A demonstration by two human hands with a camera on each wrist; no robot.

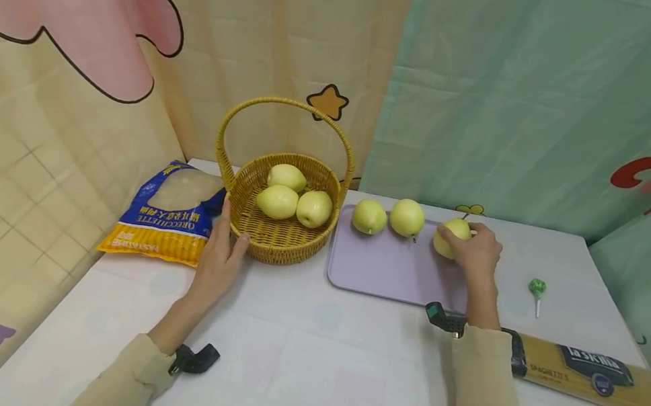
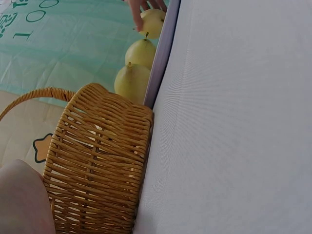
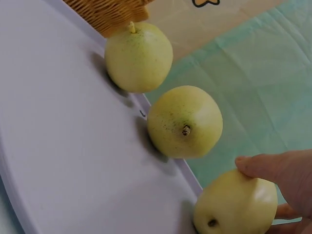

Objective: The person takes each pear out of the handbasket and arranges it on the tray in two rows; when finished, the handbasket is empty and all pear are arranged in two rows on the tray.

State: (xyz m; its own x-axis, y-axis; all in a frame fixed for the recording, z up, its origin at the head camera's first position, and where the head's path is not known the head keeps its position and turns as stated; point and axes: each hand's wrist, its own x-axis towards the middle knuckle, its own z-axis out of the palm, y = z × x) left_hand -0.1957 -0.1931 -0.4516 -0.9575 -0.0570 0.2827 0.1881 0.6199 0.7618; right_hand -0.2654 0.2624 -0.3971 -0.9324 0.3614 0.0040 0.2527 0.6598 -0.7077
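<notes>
My right hand point(image 1: 480, 254) holds a pale yellow-green pear point(image 1: 447, 240) between thumb and fingers at the right end of the lilac tray point(image 1: 384, 274). In the right wrist view the thumb lies on top of this pear point(image 3: 236, 202). Two more pears, one at the tray's left end point(image 1: 369, 217) and one beside it point(image 1: 407, 218), sit along the back edge. My left hand point(image 1: 216, 267) rests against the left side of the woven basket point(image 1: 282, 255), fingers fairly straight. Three pears point(image 1: 277, 202) lie inside it. In the left wrist view the left fingers are mostly hidden.
Left of the basket lies a blue and yellow orecchiette bag point(image 1: 162, 210). To the right are a green lollipop point(image 1: 537, 290) and a spaghetti pack point(image 1: 596, 380), partly behind the right forearm. The basket's tall handle point(image 1: 289, 102) arches upward. Curtains point(image 1: 496, 102) hang behind the white table point(image 1: 306, 363).
</notes>
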